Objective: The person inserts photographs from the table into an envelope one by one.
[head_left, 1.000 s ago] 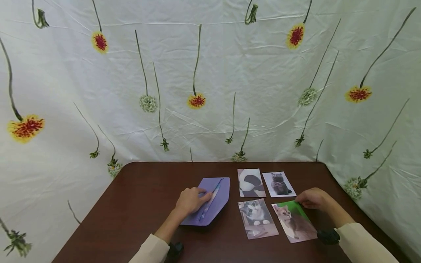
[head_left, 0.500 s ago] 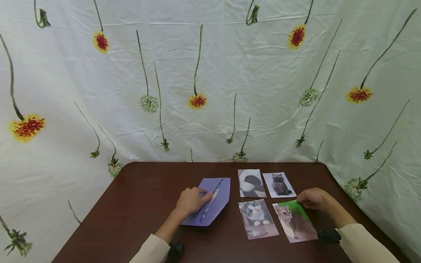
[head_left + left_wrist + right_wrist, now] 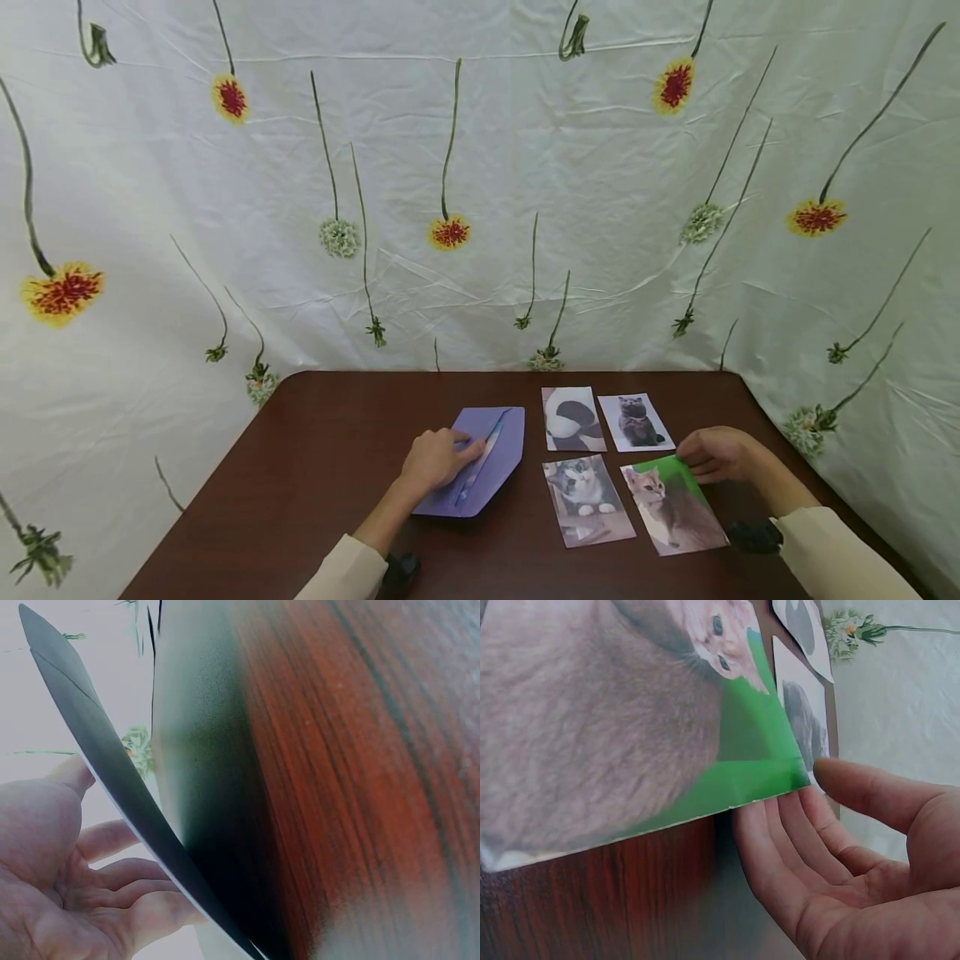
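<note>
In the head view, the left hand (image 3: 431, 460) lies over the lavender envelope (image 3: 498, 475), thumb across its opening. The right hand (image 3: 720, 456) pinches the far corner of the green-backed cat photo (image 3: 678, 510), beside three other photos (image 3: 588, 502) on the brown table (image 3: 352, 450).

In the left wrist view, the fingertips meet the tilted envelope's upper side; whether they grip it cannot be told.

In the right wrist view, the photo's corner sits between thumb and fingers, the fingertips beneath it.
</note>
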A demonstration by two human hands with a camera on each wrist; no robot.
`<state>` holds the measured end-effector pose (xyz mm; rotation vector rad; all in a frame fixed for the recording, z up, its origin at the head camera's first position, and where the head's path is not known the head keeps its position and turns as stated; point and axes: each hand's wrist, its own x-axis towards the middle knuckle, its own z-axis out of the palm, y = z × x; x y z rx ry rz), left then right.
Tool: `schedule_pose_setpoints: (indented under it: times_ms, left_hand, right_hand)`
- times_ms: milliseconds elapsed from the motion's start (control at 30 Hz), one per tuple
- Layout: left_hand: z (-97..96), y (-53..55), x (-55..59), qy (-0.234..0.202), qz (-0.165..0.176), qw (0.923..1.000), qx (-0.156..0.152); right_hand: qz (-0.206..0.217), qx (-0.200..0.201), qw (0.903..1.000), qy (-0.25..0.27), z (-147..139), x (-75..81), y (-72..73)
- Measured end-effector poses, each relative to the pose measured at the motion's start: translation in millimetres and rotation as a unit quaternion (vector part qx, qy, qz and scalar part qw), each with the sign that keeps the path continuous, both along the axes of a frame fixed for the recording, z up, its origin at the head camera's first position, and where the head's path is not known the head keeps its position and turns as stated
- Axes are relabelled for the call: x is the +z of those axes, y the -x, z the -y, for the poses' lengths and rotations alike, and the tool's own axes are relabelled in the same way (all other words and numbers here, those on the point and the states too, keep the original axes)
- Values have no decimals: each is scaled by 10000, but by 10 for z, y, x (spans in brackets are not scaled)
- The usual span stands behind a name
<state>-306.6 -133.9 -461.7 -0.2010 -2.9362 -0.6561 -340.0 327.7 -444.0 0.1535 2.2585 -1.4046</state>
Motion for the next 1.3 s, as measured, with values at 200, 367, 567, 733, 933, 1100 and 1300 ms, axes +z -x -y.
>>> schedule_pose_setpoints:
  times_ms: [200,367,567,733,933,1100,1300]
  left_hand:
    - [-2,-9,-7,-62,27,10000,8]
    - [-8,-3,-9,-11,16,10000,-5]
    - [0,-4,-12,-31,-32,10000,-15]
    - [2,-6,-19,-16,-99,9999,-80]
    - [0,-19,-7,10,-113,9999,-79]
    - [1,-22,0,12,-81,9999,-89]
    - [-10,-22,-3,-2,-87,9999,-87]
  right_hand:
    - [114,65,9998,168,17,68,-11]
    - [73,392,9985,364,1,91,-15]
    - [16,664,9963,546,-10,104,-20]
    - [49,628,9970,456,17,173,-23]
    - [86,451,9976,519,98,325,-35]
    - [-4,493,9970,597,162,454,-28]
    - [-77,544,9979,353,187,596,-1]
